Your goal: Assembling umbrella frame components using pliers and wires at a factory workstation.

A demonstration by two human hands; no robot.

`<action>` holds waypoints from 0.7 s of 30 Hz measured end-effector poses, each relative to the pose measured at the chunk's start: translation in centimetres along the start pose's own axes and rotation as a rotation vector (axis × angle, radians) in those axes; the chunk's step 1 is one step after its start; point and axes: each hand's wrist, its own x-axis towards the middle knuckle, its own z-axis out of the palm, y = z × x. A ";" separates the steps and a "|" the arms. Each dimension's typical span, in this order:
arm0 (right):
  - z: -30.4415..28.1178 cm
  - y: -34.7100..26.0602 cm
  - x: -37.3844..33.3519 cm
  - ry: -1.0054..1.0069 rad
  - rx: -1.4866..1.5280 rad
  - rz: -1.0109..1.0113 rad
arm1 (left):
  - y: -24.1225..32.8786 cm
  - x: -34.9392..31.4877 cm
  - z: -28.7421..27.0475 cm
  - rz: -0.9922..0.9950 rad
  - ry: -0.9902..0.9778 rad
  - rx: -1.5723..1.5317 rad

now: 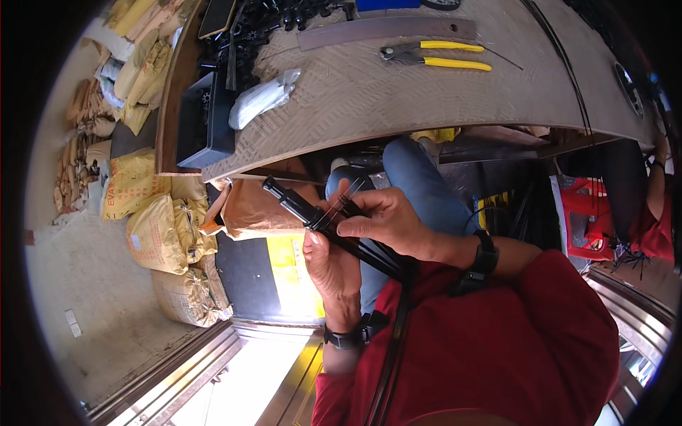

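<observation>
At twelve o'clock we saw a blue object (388, 4) cut off by the top edge; mid-picture, a black shaft (311, 214) partly hid our left hand (334, 271).

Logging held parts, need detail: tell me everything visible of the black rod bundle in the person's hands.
The black rod bundle is long and slim: a thick, stepped, plastic-looking tube at its upper-left end, then thin dark rods slanting down toward the red shirt. A few fine, shiny, wire-like strands show by the fingers of the right hand. The left hand holds it near the tube's base; the right hand grasps it farther back. The hands hide part of its middle.
</observation>
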 end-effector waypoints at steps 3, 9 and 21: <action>0.4 0.5 -0.1 0.004 -0.057 -0.088 | 0.1 0.0 -0.6 -0.001 -0.084 -0.005; -0.6 0.3 0.4 -0.083 -0.224 -0.009 | -0.1 -0.2 0.3 -0.013 0.102 0.040; -0.2 -1.3 1.2 -0.305 0.388 0.414 | 2.5 -0.3 -1.2 -0.108 -0.167 0.132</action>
